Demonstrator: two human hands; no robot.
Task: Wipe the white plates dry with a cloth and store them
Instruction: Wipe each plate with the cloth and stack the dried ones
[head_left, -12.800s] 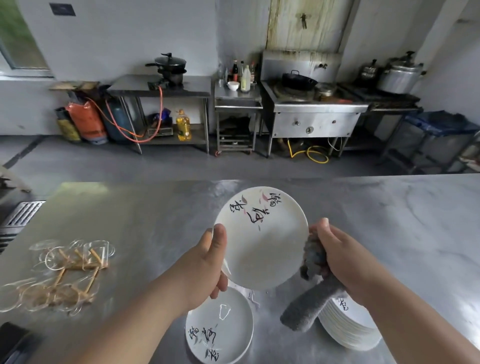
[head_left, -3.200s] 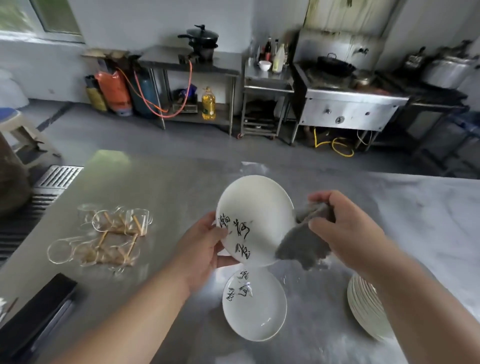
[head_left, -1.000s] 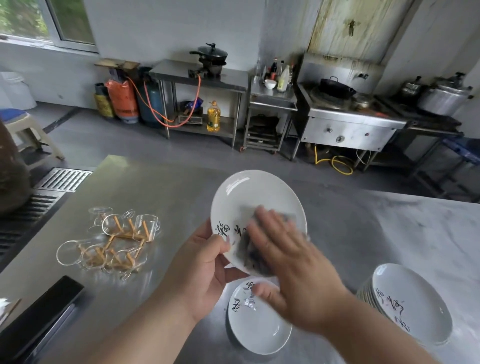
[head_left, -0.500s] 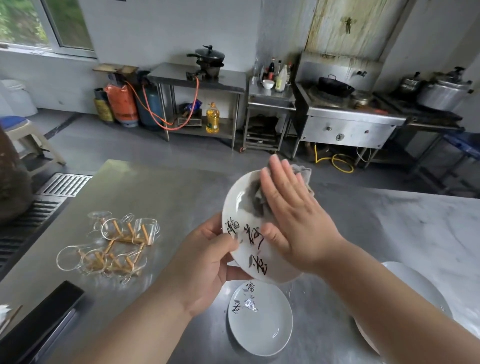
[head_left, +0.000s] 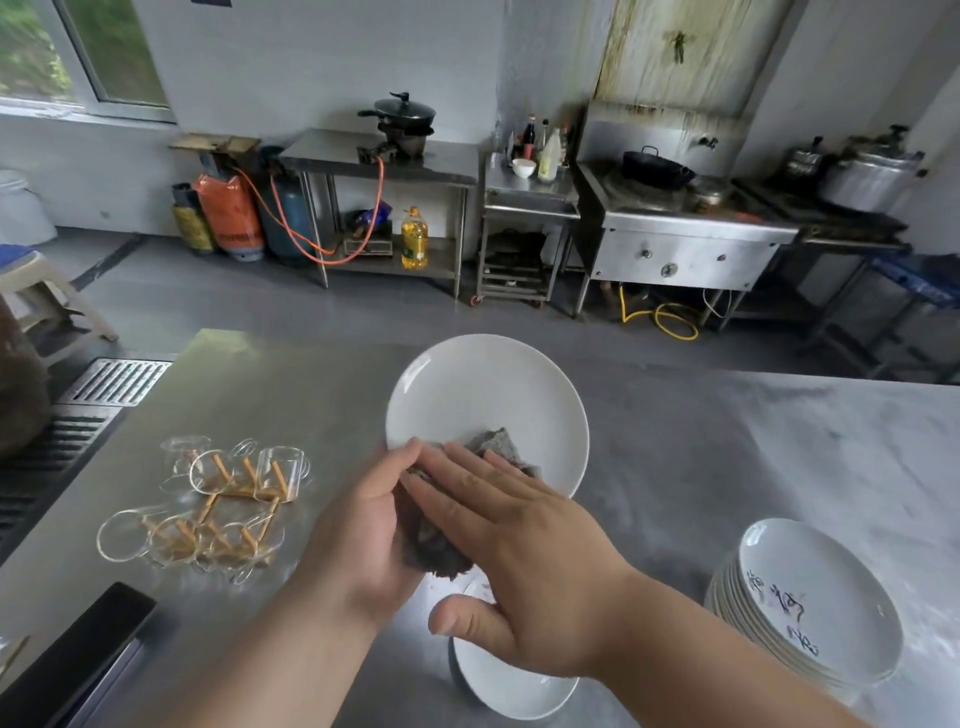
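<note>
left hand (head_left: 358, 530) fingers clamped on held plate (head_left: 483, 395) rim | right hand (head_left: 524, 561) fingers flat, slightly spread, pressing cloth (head_left: 493, 447) onto its face | risk: wiping push beats one-handed grip, it drops onto lower plate (head_left: 514, 686) beneath fingers

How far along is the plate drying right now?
Done, apparently: a lone plate lying on the steel table. In hand: left hand grips a white plate, right hand presses the grey cloth on it. Left: the plate stack at right, seemingly unwiped; storing.
</note>
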